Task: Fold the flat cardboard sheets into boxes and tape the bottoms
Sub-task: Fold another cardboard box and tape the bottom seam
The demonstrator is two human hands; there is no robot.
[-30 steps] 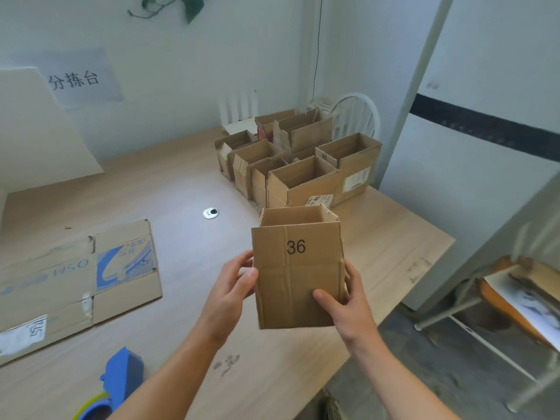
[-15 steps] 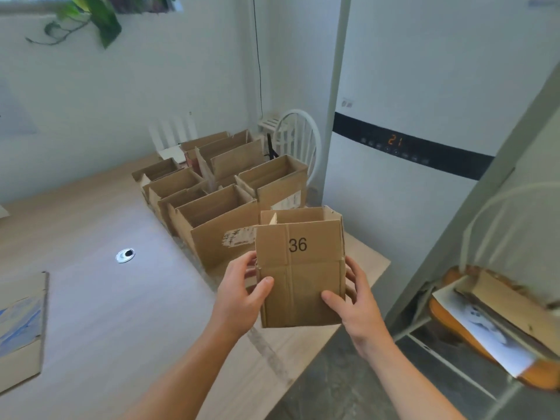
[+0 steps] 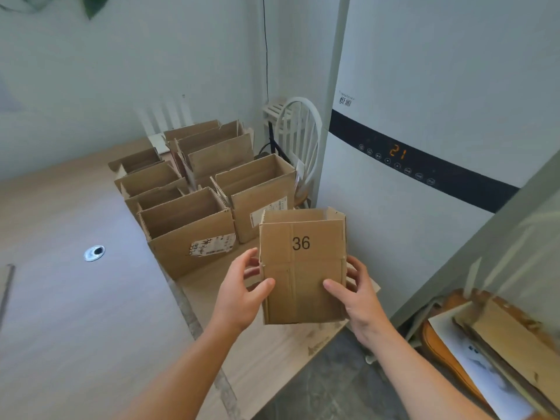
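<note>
A small brown cardboard box (image 3: pixel 303 268) marked "36" stands upright with its top open, held just above the table's right end. My left hand (image 3: pixel 242 292) grips its left side, thumb on the front face and fingers behind. My right hand (image 3: pixel 354 295) grips its right side the same way. Beyond it, several folded open-topped boxes (image 3: pixel 188 234) stand in a cluster on the wooden table (image 3: pixel 75 313).
A white appliance with a dark panel reading "21" (image 3: pixel 424 165) stands right of the table. A white chair (image 3: pixel 300 137) sits behind the boxes. Flat cardboard and paper (image 3: pixel 500 344) lie on a chair at lower right. A round metal grommet (image 3: pixel 94 253) is set in the tabletop.
My view has swung right and nearer to the cluster of boxes. The box marked "36" has been carried right, toward the table's right end, still in both hands.
</note>
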